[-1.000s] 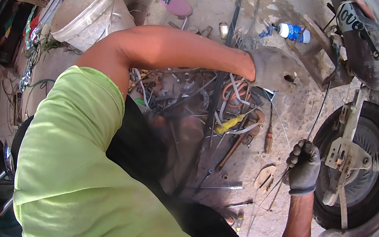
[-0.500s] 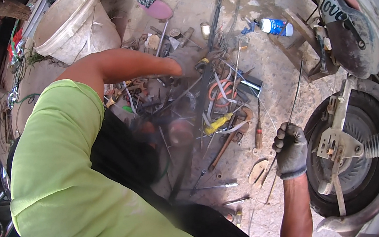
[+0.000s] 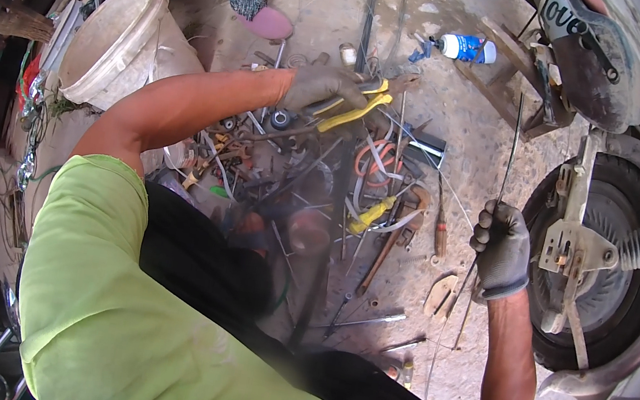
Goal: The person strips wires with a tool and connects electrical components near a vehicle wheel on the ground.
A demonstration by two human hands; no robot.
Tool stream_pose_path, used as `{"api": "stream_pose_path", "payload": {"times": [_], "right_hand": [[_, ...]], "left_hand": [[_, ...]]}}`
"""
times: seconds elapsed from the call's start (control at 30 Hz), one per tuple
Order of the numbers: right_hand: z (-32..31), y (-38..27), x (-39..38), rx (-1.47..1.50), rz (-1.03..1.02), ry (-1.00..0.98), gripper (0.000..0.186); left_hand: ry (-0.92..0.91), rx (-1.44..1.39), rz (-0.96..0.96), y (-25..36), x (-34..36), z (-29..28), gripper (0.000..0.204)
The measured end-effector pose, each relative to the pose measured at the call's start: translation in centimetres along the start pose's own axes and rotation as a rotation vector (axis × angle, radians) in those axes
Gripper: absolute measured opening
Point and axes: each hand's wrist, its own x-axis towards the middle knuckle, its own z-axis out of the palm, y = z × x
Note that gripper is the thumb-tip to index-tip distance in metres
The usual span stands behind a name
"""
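Currently: both hands (image 3: pixel 503 250) loaded and well apart, pliers (image 3: pixel 355 114) and rod (image 3: pixel 512 146) not touching.
Left hand (image 3: pixel 321 90) grips the yellow-handled pliers; right hand is clenched round the thin black rod, near the wheel (image 3: pixel 601 302). Looks like pickup's done, contact between the two isn't. Can't judge rod condition. Loose tools (image 3: pixel 388 252) clutter the floor (image 3: pixel 411 31) between; bucket (image 3: pixel 132 48) off left, bottle (image 3: pixel 468 48) ahead.

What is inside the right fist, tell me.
The gloved right hand grips a thin dark rod, visible above and below the fist. The stretch within is covered, so whether anything else is held there cannot be seen.
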Motion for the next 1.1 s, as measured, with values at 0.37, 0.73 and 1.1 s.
{"api": "stream_pose_path", "payload": {"times": [0.37, 0.73, 1.1], "right_hand": [[0.1, 0.2, 0.5, -0.020, -0.012, -0.017, 0.021], [-0.7, 0.3, 0.4, -0.015, -0.095, 0.024, 0.023], [-0.1, -0.2, -0.2, -0.024, -0.139, 0.012, 0.021]], "left_hand": [[0.047, 0.940, 0.236, -4.7, 3.0, 8.8, 0.064], [0.166, 1.125, 0.293, 1.1, 0.9, 11.6, 0.064], [-0.019, 0.651, 0.034, -2.1, 2.0, 11.4, 0.038]]}}
